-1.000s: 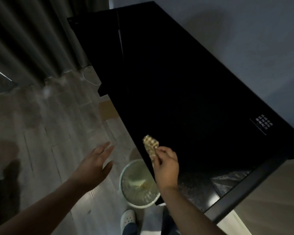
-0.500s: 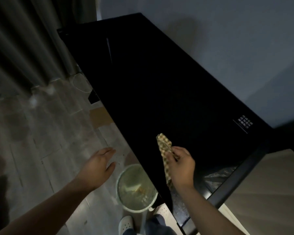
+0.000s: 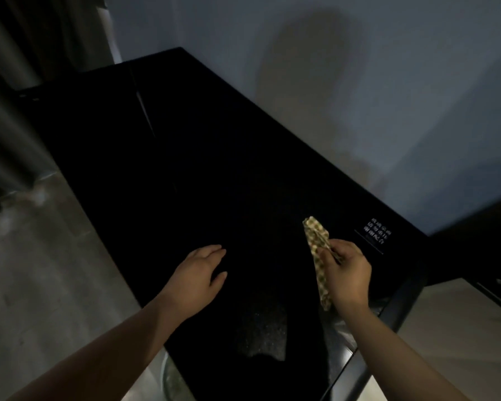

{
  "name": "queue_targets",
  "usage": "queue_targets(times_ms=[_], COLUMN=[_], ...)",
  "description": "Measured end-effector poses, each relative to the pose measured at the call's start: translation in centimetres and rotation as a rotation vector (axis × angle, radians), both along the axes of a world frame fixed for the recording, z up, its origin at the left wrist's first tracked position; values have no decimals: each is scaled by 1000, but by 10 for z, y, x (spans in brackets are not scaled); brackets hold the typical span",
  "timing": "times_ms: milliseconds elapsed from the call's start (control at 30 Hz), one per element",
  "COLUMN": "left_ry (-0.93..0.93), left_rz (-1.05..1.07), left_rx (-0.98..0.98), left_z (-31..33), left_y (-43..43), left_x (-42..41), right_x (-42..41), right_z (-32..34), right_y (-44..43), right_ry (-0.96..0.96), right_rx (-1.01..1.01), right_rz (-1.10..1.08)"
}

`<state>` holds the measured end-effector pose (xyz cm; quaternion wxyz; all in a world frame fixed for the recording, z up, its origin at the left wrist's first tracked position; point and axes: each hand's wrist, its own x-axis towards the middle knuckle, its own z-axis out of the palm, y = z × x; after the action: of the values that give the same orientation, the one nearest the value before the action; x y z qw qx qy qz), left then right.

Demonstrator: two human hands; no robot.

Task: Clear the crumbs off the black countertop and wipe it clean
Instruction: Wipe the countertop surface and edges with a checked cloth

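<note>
Head view: checked cloth [image 3: 315,235] partly behind right hand [image 3: 347,273], black countertop [image 3: 214,169] dim.

Head view, looking down, as I see it from my station. The black countertop [image 3: 214,169] runs from a far corner by the curtain [image 3: 12,96] to a near right end, its back edge against a grey-blue wall [image 3: 359,82]. The left hand [image 3: 198,280] is spread with straight fingers just inside the front edge; I cannot tell whether it touches the surface. The right hand [image 3: 346,276] pinches a checked cloth [image 3: 315,235] near the right end, the cloth's upper tip pointing toward the back edge and its tail hanging below the palm. A white printed label [image 3: 376,234] lies just beside the cloth. A speckled sheen [image 3: 261,334] shows between the forearms. Grey floor [image 3: 41,270] lies beyond the front edge.
</note>
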<state>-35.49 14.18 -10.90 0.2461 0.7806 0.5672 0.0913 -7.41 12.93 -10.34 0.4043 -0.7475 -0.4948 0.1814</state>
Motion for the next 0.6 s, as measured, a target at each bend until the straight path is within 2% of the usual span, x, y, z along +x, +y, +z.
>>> queue_targets(times_ms=[367,467,600], left_ry=[56,99,71], left_rz=[-123,-169,-210], left_rx=[79,159,200], left_z=[-39,-47,-53], left_y=[92,103,106], left_x=[28,25,19], right_x=[59,72,81], right_z=[-23,-28,-38], right_y=[93,120,143], right_ry=[-32,-10,-89], right_rx=[45,61,25], right_rz=[-200,-289,-306])
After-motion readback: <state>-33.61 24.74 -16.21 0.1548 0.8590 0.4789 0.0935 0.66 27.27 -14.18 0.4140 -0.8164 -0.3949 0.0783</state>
